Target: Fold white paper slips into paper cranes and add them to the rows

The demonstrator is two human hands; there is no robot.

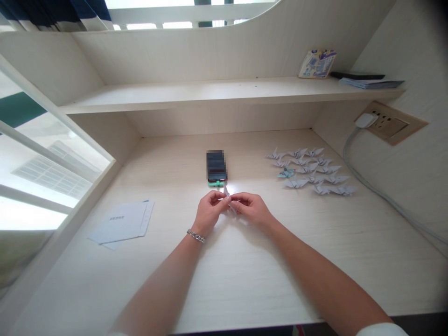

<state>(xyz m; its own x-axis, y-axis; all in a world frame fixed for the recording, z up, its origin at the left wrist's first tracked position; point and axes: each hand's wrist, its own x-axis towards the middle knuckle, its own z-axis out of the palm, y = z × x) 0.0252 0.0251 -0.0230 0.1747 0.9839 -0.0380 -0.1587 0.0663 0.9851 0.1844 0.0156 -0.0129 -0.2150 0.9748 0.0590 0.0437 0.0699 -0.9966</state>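
My left hand (211,208) and my right hand (251,207) meet over the middle of the desk. Between their fingertips both pinch a small folded white paper (227,190), partly covered by the fingers; one narrow point sticks up. It resembles the origami cranes (317,179) that stand in rows to the right, several white ones and a single blue crane (286,173). Just beyond my hands lies a phone (216,165) with a green piece at its near end. A chain bracelet circles my left wrist.
Flat paper sheets (122,221) lie on the left of the desk (245,280). A shelf (196,93) runs across the back, bearing a small packet (317,64) and a stack of papers (371,83). On the right wall, a plug with a grey cable (378,193) sits in a socket plate (392,123).
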